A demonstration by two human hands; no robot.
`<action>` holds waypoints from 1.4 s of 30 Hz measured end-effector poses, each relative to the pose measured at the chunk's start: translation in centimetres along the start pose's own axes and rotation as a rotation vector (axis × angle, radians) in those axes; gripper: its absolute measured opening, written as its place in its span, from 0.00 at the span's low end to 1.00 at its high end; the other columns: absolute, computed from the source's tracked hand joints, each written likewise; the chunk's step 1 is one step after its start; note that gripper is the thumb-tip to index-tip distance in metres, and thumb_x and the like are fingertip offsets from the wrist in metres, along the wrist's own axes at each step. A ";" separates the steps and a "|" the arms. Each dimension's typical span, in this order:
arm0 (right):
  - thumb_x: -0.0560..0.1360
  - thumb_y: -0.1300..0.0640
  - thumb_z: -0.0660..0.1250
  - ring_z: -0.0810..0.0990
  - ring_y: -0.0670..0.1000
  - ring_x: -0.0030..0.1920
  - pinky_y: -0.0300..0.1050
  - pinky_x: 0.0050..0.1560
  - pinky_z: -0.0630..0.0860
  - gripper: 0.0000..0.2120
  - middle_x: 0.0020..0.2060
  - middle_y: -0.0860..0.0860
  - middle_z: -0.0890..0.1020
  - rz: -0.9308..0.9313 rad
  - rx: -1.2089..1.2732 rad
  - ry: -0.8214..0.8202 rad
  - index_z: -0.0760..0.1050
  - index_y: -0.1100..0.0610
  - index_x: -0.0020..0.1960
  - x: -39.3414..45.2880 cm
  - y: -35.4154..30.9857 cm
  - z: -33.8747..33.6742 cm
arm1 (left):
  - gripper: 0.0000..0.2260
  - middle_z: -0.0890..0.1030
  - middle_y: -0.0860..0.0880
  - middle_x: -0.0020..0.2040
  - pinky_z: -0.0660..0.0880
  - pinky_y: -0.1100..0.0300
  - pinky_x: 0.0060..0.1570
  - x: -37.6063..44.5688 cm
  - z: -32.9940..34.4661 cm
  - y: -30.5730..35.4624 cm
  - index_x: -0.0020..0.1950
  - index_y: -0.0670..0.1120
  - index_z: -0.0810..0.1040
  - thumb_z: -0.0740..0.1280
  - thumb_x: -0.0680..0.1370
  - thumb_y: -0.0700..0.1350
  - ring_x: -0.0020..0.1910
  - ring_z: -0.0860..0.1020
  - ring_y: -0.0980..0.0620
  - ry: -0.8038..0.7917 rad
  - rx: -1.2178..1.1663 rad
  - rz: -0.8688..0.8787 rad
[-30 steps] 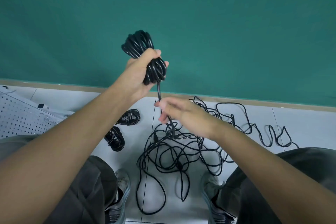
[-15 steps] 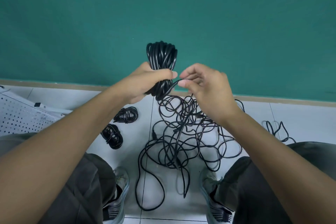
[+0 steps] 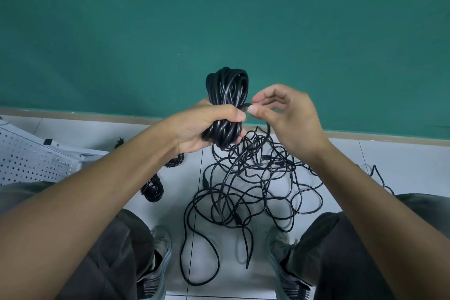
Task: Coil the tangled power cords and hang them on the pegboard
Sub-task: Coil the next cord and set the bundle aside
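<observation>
My left hand (image 3: pixel 207 126) grips a thick black coil of power cord (image 3: pixel 227 90) around its waist and holds it upright in front of the green wall. Just to its right, my right hand (image 3: pixel 285 114) pinches the free strand of that same cord between thumb and forefinger, right against the coil. From there the strand drops into a loose black tangle of cords (image 3: pixel 253 192) spread on the white floor between my feet. A white pegboard (image 3: pixel 31 161) lies flat on the floor at the left.
Two small coiled cords lie on the floor left of the tangle, one (image 3: pixel 152 189) beside my left forearm, another (image 3: pixel 174 161) partly hidden behind it. My shoes (image 3: pixel 155 263) and knees frame the tangle. A tan skirting strip (image 3: pixel 97 115) runs under the green wall.
My right hand rose from the tangle to the coil, bringing the strand up with it. The coil in my left hand moved right and lower, and the tangle was drawn in tighter.
</observation>
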State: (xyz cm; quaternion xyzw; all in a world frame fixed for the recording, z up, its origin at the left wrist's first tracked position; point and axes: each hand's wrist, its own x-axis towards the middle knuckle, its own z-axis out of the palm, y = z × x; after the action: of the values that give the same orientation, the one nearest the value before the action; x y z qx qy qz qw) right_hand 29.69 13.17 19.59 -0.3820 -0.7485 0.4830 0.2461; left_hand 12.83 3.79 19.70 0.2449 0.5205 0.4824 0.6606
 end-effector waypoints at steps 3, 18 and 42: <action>0.79 0.61 0.72 0.85 0.51 0.47 0.48 0.58 0.81 0.07 0.42 0.48 0.84 0.047 -0.032 -0.073 0.79 0.50 0.47 0.3 1.1 0.0 | 0.16 0.82 0.46 0.36 0.81 0.60 0.39 0.1 -0.4 0.0 0.49 0.38 0.78 0.75 0.65 0.40 0.36 0.82 0.51 0.006 -0.078 0.035; 0.81 0.66 0.68 0.87 0.53 0.40 0.45 0.41 0.84 0.04 0.45 0.58 0.75 0.137 0.416 0.150 0.78 0.60 0.48 0.5 -1.1 0.2 | 0.27 0.85 0.39 0.55 0.83 0.57 0.45 0.8 -0.5 -0.5 0.61 0.37 0.81 0.75 0.68 0.54 0.48 0.85 0.47 0.147 0.195 0.146; 0.83 0.43 0.62 0.85 0.46 0.55 0.53 0.67 0.77 0.20 0.52 0.49 0.87 0.170 0.192 -0.103 0.79 0.57 0.63 0.4 -0.6 1.6 | 0.16 0.80 0.48 0.41 0.80 0.50 0.58 1.8 -0.2 -0.8 0.49 0.43 0.79 0.74 0.69 0.52 0.39 0.81 0.50 0.062 -0.175 0.184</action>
State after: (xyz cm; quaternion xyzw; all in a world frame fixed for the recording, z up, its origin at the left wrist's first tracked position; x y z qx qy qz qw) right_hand 28.02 12.49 19.47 -0.3937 -0.6753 0.5904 0.2008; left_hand 12.96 5.04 18.16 0.2179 0.4718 0.5919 0.6161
